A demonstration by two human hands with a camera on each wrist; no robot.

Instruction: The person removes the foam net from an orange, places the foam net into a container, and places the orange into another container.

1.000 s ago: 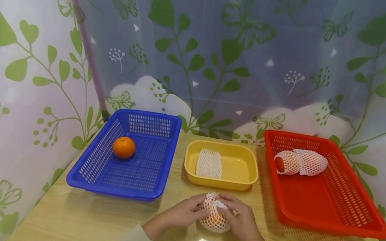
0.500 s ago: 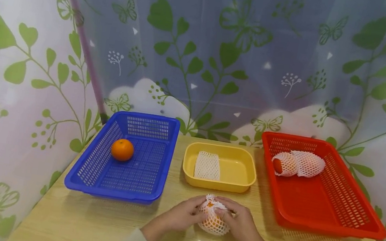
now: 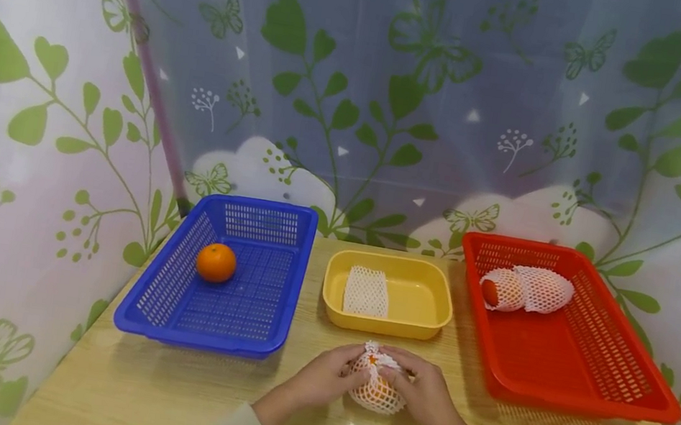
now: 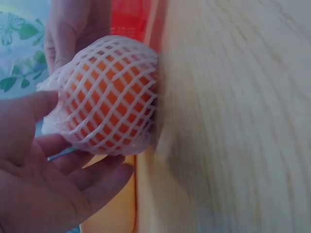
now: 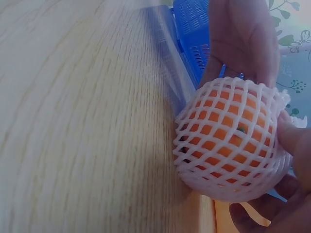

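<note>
An orange (image 3: 379,394) in a white foam net sleeve (image 5: 226,182) sits on the table in front of the yellow tray. My left hand (image 3: 327,374) holds it from the left, thumb on the netting and fingers around the far side. From the right, my right hand (image 3: 429,393) grips it the same way, its thumb (image 5: 292,133) pressing the sleeve near the gathered end. That bunched end points up between both hands, with a bit of orange peel showing there. In the left wrist view, the left fingers (image 4: 104,182) are bent loosely beneath the fruit.
At left, a blue basket (image 3: 202,335) contains one bare orange (image 3: 216,263). Behind the hands, a yellow tray (image 3: 419,303) has a flat white foam net (image 3: 367,292) in it. The red basket (image 3: 560,370) at right holds two net-wrapped fruits (image 3: 541,290).
Both hands stay around the orange, with small finger shifts at the sleeve's top, where more peel now shows. The head view has tilted slightly.
</note>
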